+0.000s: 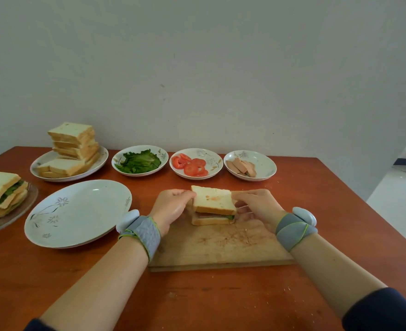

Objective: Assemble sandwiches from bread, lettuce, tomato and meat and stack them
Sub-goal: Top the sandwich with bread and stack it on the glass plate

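Note:
A sandwich with lettuce and meat between two bread slices sits on the wooden cutting board. My left hand grips its left side and my right hand grips its right side, fingers curled around the edges. Along the back stand a plate of stacked bread slices, a bowl of lettuce, a bowl of tomato slices and a bowl of meat slices. Finished sandwiches are stacked on a glass plate at the far left edge.
A large white plate with a flower pattern lies left of the board, nothing on it. The brown table ends at the wall behind the bowls and drops off at the right. Crumbs dot the table.

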`<state>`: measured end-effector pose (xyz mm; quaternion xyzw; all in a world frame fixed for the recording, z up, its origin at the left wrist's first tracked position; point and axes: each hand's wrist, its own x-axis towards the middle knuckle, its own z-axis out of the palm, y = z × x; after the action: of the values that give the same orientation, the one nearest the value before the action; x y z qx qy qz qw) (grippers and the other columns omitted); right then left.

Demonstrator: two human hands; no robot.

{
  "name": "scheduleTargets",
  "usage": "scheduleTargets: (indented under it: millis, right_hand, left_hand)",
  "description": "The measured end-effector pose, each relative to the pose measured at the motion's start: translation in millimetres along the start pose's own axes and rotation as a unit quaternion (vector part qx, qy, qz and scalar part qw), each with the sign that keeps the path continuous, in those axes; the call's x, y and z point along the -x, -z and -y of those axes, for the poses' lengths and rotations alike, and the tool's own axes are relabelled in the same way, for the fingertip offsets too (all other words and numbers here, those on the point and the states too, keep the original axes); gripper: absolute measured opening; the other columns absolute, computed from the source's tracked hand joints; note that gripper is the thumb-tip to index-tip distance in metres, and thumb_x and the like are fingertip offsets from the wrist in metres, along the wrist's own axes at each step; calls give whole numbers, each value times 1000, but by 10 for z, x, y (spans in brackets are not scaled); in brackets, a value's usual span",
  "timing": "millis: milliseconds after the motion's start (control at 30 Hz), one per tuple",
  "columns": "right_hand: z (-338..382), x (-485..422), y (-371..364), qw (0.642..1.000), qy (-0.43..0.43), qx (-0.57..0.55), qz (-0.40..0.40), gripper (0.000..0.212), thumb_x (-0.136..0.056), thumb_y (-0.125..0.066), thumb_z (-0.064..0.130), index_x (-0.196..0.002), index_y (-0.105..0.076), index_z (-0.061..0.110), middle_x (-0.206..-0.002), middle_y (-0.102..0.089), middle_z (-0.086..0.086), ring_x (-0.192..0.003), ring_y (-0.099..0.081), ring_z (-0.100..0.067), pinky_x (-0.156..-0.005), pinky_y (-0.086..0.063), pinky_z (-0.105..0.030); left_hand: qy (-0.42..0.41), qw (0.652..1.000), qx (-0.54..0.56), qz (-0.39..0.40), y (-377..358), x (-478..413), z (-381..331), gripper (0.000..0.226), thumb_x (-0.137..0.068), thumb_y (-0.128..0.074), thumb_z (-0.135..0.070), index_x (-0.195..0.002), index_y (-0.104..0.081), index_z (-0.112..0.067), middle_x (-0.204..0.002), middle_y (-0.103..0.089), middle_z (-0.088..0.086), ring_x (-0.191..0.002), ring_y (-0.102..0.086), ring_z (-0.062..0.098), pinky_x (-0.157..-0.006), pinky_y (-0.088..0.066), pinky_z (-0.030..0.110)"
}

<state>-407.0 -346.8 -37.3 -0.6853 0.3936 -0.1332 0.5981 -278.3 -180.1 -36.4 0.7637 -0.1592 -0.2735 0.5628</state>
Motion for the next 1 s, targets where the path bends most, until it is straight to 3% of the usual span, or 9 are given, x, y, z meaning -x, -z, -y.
scheduleTargets:
  millis: [133, 233, 367, 567, 733, 867, 933, 1000]
  right_hand:
    - [30, -2, 26, 999, -32, 11, 23, 26, -87, -63, 21, -103, -65, 1, -87, -66, -13, -72, -66, -23, -65, -58, -30]
    - [22, 2, -13, 998, -51, -9, 47, 30, -87, -62, 24, -108, -64, 1, -98, -69, -17, -77, -69, -24, -70, -60, -31]
    - [31, 17, -70, 997, -58, -33, 42, 34, -89, -62, 29, -109, -63, 2, -92, -66, -14, -76, -66, -24, -71, -59, -32]
    - [49, 25, -105, 998, -54, -33, 30, 32, -88, -64, 28, -111, -61, 5, -91, -61, -10, -71, -61, -19, -67, -58, -30]
    - [29, -1, -178, 999, -39, -38, -3, 30, -86, -66, 27, -110, -64, 9, -83, -57, -2, -68, -55, -15, -63, -55, -28]
    - [30, -40, -291, 999, -39, -34, -12, 34, -83, -67, 32, -109, -64, 10, -95, -61, -4, -80, -58, -18, -64, -55, -29]
    - [74, -30, -374, 998, -46, -45, -9, 35, -83, -66, 32, -108, -63, 9, -99, -62, -6, -82, -60, -20, -69, -58, -32]
    - [135, -15, -446, 995, -61, -80, 5, 38, -82, -67, 32, -110, -61, 7, -100, -63, -8, -81, -61, -21, -63, -58, -34]
  left_hand:
    - [86, 995, 39, 30, 47, -23, -81, 33, -88, -61, -34, -111, -59, -9, -108, -63, 10, -92, -63, 22, -70, -56, 31]
    - [121, 989, 67, 56, 68, -38, -133, 41, -89, -58, -33, -122, -53, -9, -116, -59, 11, -99, -63, 26, -70, -57, 35]
    - [130, 987, 67, 72, 34, -51, -185, 39, -90, -55, -33, -122, -52, -11, -119, -56, 14, -92, -62, 26, -67, -57, 36]
    - [133, 987, 52, 67, -47, -57, -212, 34, -85, -61, -42, -106, -56, -14, -100, -52, 11, -81, -57, 21, -71, -56, 36]
    - [142, 983, 76, 91, -68, -43, -189, 47, -85, -64, -37, -122, -53, -9, -95, -56, 10, -80, -59, 20, -67, -57, 36]
    - [139, 981, 102, 92, 25, -35, -138, 48, -87, -64, -34, -125, -52, -8, -101, -62, 13, -83, -63, 24, -60, -54, 34]
    - [134, 980, 122, 86, 118, -10, -112, 44, -88, -62, -32, -123, -53, -7, -101, -63, 14, -84, -64, 26, -63, -55, 36]
    - [126, 978, 143, 81, 210, 17, -105, 40, -89, -61, -31, -119, -56, -5, -97, -63, 14, -82, -63, 25, -67, -56, 37]
